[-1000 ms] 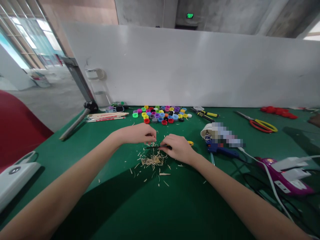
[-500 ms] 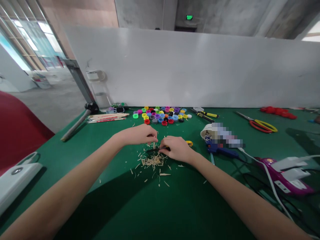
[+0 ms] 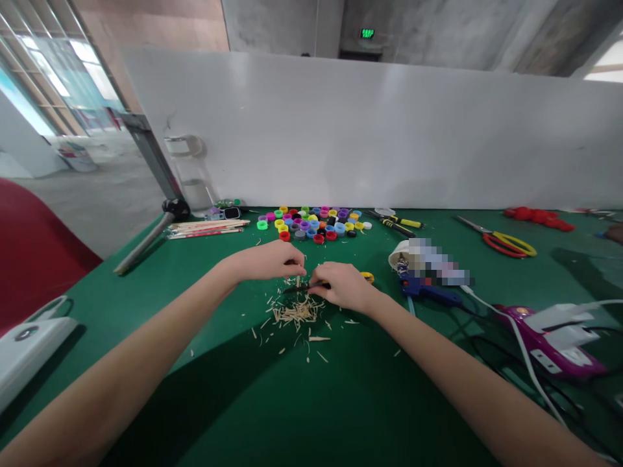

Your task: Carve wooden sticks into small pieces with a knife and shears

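Observation:
Above the green table, my left hand [image 3: 277,258] is closed, its fingertips pinching a thin wooden stick [image 3: 298,281] that points downward. My right hand [image 3: 344,285] is wrapped round a dark-bladed knife [image 3: 295,289], whose blade reaches left to the lower end of the stick. Most of the knife's handle is hidden in the palm; a yellow loop-like part [image 3: 367,277] shows behind that hand, and I cannot tell whether it belongs to the knife. Just below both hands lies a pile of wood shavings [image 3: 296,312], with loose slivers scattered around it.
Colourful bottle caps [image 3: 311,226] lie at the back, beside wooden sticks [image 3: 209,228] on the left. To the right are pliers [image 3: 399,224], scissors [image 3: 506,241], a white cup [image 3: 399,253], a blue glue gun [image 3: 431,292] and a purple power strip [image 3: 545,344] with cables. A whiteboard [image 3: 365,136] stands behind.
The view has shifted very slightly. Both hands keep nearly the same pose, and the blade remains by the stick.

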Available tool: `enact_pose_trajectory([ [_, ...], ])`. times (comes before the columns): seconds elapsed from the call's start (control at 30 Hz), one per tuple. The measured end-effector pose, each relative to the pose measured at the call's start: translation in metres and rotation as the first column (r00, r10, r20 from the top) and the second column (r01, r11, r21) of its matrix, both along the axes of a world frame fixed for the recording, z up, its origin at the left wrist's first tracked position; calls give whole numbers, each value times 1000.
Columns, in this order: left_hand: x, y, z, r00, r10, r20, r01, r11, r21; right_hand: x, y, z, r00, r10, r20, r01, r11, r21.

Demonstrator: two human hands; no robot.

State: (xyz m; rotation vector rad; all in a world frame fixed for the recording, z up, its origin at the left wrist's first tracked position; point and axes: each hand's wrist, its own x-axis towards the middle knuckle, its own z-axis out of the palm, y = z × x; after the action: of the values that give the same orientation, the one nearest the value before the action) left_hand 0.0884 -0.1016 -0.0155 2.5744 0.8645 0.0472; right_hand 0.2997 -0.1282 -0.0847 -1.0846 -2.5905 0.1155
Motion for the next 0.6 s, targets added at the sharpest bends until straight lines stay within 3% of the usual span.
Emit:
enact_pose_trajectory([
  [0.17,2,-2,2,1000,4,-15,-4,1000,-7,0,0,0,1000,6,25,-6,1000,-8],
  [0.6,-2,-1,5,1000,0,-8,0,1000,-30,3,-8,4,995,10,-96,-10,1000,3],
])
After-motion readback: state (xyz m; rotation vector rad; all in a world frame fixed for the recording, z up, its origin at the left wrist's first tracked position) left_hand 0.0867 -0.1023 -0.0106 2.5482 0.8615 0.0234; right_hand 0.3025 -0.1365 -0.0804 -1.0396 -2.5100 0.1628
